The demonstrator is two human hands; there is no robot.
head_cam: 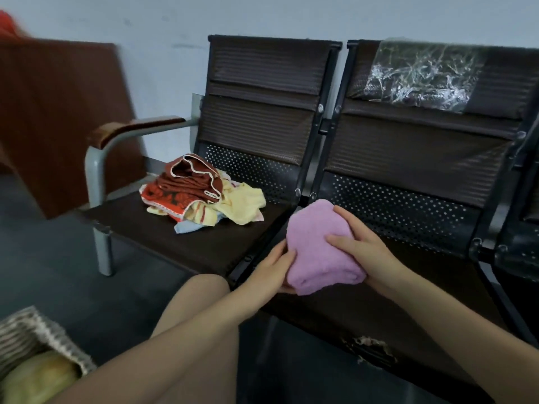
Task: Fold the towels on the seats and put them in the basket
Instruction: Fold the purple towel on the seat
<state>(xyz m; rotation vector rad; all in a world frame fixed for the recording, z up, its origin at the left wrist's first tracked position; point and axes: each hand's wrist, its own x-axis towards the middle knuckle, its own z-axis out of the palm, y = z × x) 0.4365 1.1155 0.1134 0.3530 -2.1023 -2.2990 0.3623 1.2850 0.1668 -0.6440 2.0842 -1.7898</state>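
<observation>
Left hand (272, 265) under, right hand (357, 246) atop folded pink towel (316, 249), clamping folds shut above seat (379, 301). Unfolded towel pile (204, 191) waits on left seat (175, 237). Basket (32, 336) lower left, likely next stop.

This looks like a waiting area: 2 linked seats (291, 158) of dark perforated metal share one frame, with a metal armrest (128, 132) at the end. They stand against a plain pale wall (163, 53) on a dark floor (58, 258).
</observation>
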